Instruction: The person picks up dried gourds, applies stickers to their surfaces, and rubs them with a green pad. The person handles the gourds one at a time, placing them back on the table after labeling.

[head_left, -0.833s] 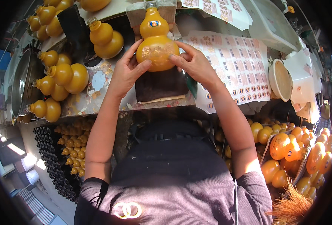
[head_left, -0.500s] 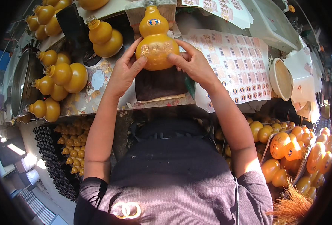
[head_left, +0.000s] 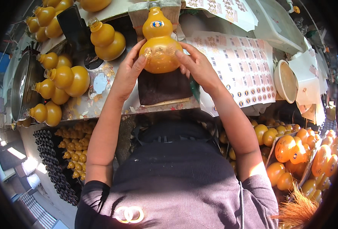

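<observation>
An amber gourd-shaped bottle (head_left: 159, 49) lies on a padded rest, its neck pointing away from me. A small round blue decal sits on its upper bulb, and a pale decal with gold marks spreads over the lower bulb. My left hand (head_left: 129, 68) is wrapped round the left side of the lower bulb, thumb on top near the decal's edge. From the other side my right hand (head_left: 197, 68) grips the same bulb, its thumb also on the decal. Under the bottle's base lies a dark brown cloth pad (head_left: 163, 88).
Several plain gourd bottles (head_left: 77, 81) stand at the left beside a round metal pan (head_left: 22, 84) and a phone (head_left: 70, 23). Decal sheets (head_left: 249, 72), a white bowl (head_left: 286, 81) and a plastic tub (head_left: 277, 28) are at right. Below right sit crates of decorated gourds (head_left: 287, 149).
The bottle has shifted very slightly toward me and its lower bulb appears turned a little. Both thumbs have moved slightly up the bulb, with the hands still around it.
</observation>
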Tool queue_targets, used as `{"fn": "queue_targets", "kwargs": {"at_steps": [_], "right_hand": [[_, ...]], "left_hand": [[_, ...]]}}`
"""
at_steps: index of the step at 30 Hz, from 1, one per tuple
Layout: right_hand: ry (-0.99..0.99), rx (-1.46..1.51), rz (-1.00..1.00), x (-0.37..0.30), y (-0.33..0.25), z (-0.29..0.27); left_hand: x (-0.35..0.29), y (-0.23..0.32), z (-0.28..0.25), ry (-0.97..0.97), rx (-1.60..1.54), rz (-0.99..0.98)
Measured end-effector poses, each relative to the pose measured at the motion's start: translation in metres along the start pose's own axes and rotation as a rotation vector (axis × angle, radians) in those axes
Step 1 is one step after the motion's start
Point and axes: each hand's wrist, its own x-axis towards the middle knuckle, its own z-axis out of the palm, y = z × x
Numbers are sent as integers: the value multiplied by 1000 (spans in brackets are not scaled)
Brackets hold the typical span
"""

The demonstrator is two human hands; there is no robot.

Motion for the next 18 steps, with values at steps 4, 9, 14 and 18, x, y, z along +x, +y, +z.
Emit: {"fn": "queue_targets", "kwargs": {"at_steps": [4,9,14,18], "right_hand": [[-2,-80,-3,4,5,2],[-13,6,16,2,7,1],[-25,66,26,4,12,-1],[-26,145,20,6,18,-1]], "left_hand": [[1,2,5,3,-8,-7],[2,-2,2,-8,-14,-5],[1,-1,1,-19,-54,-27],[2,-3,-2,-33,-61,-38]]}}
